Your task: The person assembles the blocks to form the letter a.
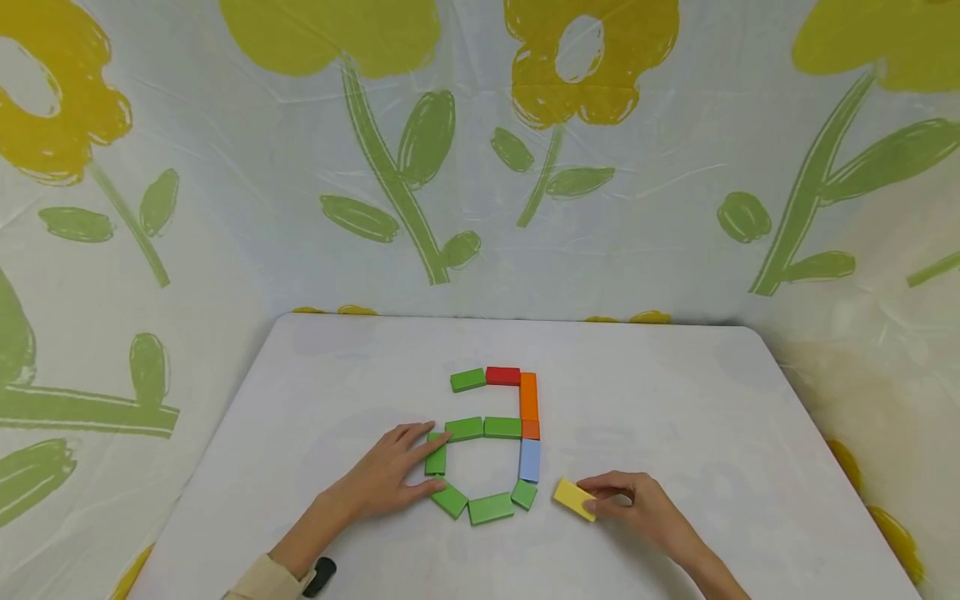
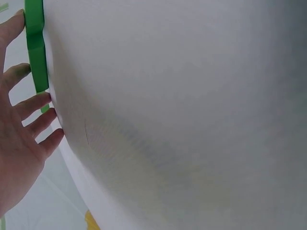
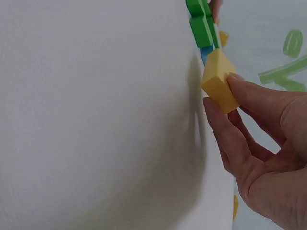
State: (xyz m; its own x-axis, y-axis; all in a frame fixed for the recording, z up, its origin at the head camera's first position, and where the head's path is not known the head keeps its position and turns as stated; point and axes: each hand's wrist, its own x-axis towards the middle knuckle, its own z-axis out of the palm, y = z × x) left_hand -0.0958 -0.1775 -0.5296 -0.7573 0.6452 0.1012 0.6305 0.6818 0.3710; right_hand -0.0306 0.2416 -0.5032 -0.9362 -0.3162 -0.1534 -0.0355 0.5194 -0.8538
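Flat blocks lie end to end on the white table, forming a closed ring with an arm that rises on the right and turns left at the top. My left hand (image 1: 386, 471) rests at the ring's left side, fingers spread, touching the upright green block (image 1: 436, 455) and the slanted green block (image 1: 450, 499). To the right of the ring, my right hand (image 1: 637, 504) pinches a yellow block (image 3: 219, 79) between thumb and fingers. That block is apart from the small green block (image 1: 524, 495) and the light blue block (image 1: 530, 460).
An orange block (image 1: 528, 396) stands above the blue one, beside a red block (image 1: 502, 376) and a green block (image 1: 468, 380) at the top. The white table (image 1: 675, 383) has rounded back corners. A flower-patterned cloth (image 1: 637, 250) hangs behind and at the sides.
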